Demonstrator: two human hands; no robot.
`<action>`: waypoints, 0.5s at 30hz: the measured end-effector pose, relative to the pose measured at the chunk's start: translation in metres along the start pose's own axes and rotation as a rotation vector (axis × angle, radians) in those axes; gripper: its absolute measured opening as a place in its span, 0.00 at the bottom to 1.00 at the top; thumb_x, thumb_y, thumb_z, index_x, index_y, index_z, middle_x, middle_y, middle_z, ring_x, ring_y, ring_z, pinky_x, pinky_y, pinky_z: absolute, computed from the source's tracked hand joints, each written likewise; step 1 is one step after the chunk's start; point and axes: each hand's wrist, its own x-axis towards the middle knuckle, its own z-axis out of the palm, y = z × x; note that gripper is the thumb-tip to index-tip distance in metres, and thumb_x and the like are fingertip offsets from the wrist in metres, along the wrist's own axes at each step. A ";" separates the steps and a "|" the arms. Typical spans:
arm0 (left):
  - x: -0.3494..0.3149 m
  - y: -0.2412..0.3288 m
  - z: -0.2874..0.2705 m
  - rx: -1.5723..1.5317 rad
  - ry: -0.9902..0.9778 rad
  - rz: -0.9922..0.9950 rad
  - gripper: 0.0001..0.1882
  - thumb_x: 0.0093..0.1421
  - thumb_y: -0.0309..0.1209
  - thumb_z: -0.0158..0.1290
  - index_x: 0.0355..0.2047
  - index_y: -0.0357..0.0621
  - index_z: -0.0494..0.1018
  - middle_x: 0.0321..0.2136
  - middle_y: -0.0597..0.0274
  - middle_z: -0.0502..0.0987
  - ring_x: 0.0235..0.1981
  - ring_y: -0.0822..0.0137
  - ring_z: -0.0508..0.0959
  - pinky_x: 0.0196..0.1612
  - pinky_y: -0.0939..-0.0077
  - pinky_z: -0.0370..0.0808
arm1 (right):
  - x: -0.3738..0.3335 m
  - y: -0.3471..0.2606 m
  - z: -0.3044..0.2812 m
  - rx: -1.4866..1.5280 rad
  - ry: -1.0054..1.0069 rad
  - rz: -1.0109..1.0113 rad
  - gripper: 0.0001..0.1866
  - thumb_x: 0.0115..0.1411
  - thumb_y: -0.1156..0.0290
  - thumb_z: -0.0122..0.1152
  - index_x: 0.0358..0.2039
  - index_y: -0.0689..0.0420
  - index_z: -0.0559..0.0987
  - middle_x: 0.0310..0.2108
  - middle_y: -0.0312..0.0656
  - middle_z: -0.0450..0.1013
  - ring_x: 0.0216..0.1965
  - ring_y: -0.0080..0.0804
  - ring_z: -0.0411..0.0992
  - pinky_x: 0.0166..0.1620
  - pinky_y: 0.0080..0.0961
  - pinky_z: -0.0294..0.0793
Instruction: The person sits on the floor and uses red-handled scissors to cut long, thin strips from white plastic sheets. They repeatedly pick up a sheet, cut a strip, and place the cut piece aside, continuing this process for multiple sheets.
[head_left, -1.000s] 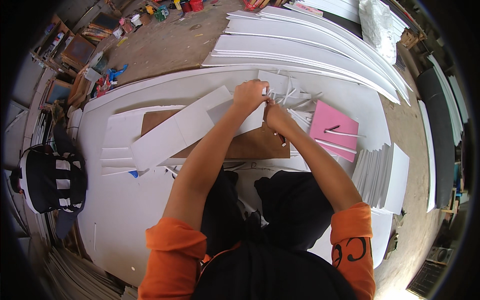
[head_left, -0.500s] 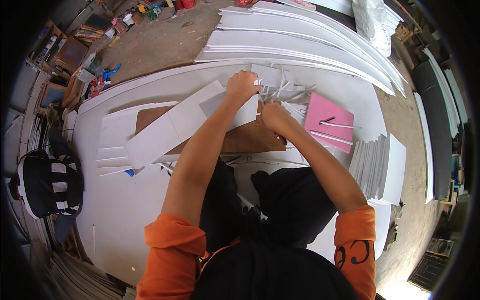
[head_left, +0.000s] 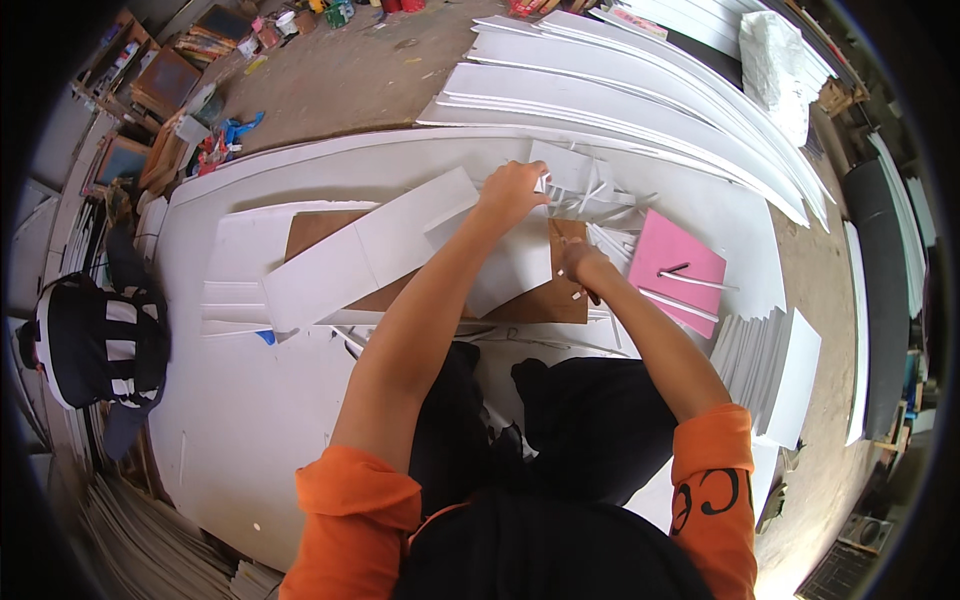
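Note:
My left hand (head_left: 515, 190) is closed at the far edge of a white foam board piece (head_left: 510, 270), with a small white bit (head_left: 543, 184) showing at its fingertips. Closer to me and to the right, my right hand (head_left: 588, 266) is closed round a slim dark tool (head_left: 595, 298) that looks like a cutter knife, mostly hidden by the fingers. The board piece lies over a brown board (head_left: 566, 305), beside a long white panel (head_left: 340, 260) slanting to the left. Thin white offcuts (head_left: 595, 195) lie scattered beyond my hands.
A pink board (head_left: 672, 262) with strips on it lies at right, near a stack of white pieces (head_left: 755, 360). Long white sheets (head_left: 600, 85) are piled at the back. A black and white backpack (head_left: 95, 340) stands at far left.
The view has shifted, moving the scene rightward and down. My right hand has come slightly nearer to me, farther from the left hand, which stays at the board's far edge.

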 end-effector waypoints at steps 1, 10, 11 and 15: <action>-0.002 0.001 0.002 0.032 -0.011 -0.014 0.20 0.40 0.32 0.58 0.36 0.46 0.67 0.23 0.52 0.74 0.28 0.51 0.73 0.32 0.61 0.69 | 0.002 0.002 -0.001 0.071 0.004 0.065 0.13 0.54 0.72 0.43 0.32 0.70 0.69 0.26 0.51 0.72 0.20 0.42 0.73 0.23 0.33 0.73; -0.006 0.015 -0.023 0.120 -0.084 -0.050 0.29 0.42 0.28 0.57 0.46 0.50 0.59 0.25 0.49 0.73 0.32 0.48 0.73 0.34 0.59 0.68 | -0.003 0.007 -0.027 0.605 0.299 0.042 0.16 0.57 0.65 0.40 0.36 0.67 0.64 0.28 0.55 0.70 0.20 0.42 0.73 0.25 0.31 0.72; -0.004 0.023 -0.033 0.123 -0.052 -0.057 0.28 0.43 0.27 0.56 0.46 0.50 0.58 0.26 0.50 0.73 0.32 0.48 0.73 0.34 0.60 0.68 | -0.006 0.007 -0.034 0.722 0.339 0.033 0.16 0.57 0.64 0.40 0.36 0.67 0.63 0.27 0.54 0.70 0.19 0.41 0.72 0.23 0.31 0.72; -0.003 0.040 -0.051 -0.110 0.146 0.124 0.24 0.48 0.24 0.51 0.46 0.51 0.58 0.32 0.55 0.75 0.33 0.49 0.73 0.33 0.62 0.68 | -0.011 0.011 -0.059 1.271 0.373 -0.082 0.21 0.56 0.58 0.46 0.37 0.65 0.61 0.27 0.48 0.69 0.19 0.35 0.71 0.21 0.29 0.71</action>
